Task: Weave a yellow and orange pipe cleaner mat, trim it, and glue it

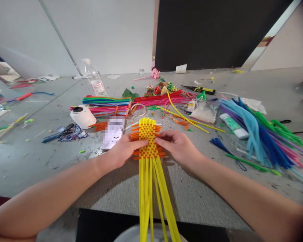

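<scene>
Between my hands is a woven piece of yellow and orange pipe cleaners (148, 134), held above the near part of the table. Long yellow strands hang from its lower end past the table edge, and short orange ends stick out on both sides. My left hand (123, 149) grips the left side, its thumb lying across the weave. At the right edge, my right hand (178, 144) pinches the orange ends between thumb and fingers. A phone (116, 134) lies just beyond my left hand.
Pipe cleaner bundles lie at back left (108, 102) and right (257, 131). A white thread cone (83, 117), a plastic bottle (94, 79), a silver ring (138, 109), a glue tube (234, 126) and a yellow-black tool (200, 89) surround the work area.
</scene>
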`<action>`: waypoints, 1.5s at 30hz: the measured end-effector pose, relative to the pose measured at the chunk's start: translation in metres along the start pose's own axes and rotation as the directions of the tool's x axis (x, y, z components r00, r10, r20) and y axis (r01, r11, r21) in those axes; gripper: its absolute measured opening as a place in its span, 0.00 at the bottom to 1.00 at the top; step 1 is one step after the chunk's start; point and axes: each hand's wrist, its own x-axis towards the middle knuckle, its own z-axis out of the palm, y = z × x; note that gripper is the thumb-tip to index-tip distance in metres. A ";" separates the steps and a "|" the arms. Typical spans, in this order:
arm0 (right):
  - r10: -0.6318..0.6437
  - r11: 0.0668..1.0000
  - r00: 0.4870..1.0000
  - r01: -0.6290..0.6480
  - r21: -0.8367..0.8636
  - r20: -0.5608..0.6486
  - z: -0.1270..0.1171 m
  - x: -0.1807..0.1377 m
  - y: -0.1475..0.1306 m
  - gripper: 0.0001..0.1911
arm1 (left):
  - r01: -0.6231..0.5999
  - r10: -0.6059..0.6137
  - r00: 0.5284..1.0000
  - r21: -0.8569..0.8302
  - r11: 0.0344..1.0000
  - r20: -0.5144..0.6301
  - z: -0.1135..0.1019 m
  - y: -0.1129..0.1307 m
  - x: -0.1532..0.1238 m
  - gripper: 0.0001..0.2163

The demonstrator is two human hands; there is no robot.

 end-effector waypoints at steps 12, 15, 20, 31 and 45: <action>0.008 0.975 0.996 0.012 -0.223 0.089 0.002 -0.006 -0.008 0.11 | -0.061 0.063 0.997 0.058 0.996 -0.037 0.007 0.001 -0.002 0.15; 0.001 0.976 0.997 0.017 -0.218 0.082 0.001 -0.005 -0.006 0.10 | -0.021 0.023 0.999 0.070 0.997 -0.035 0.007 0.004 -0.003 0.15; 0.117 0.993 0.991 -0.117 -0.001 0.068 0.001 -0.002 -0.001 0.15 | -0.003 0.004 0.999 0.020 1.000 -0.043 0.005 0.004 -0.002 0.16; -0.027 0.992 0.992 0.042 -0.122 0.119 0.003 -0.009 -0.003 0.15 | 0.032 -0.028 0.997 0.057 0.998 -0.066 0.005 0.006 -0.003 0.16; 0.023 0.998 0.992 -0.014 -0.065 0.125 0.004 -0.003 0.000 0.17 | 0.107 -0.108 0.994 -0.022 0.994 -0.010 0.002 0.009 -0.003 0.18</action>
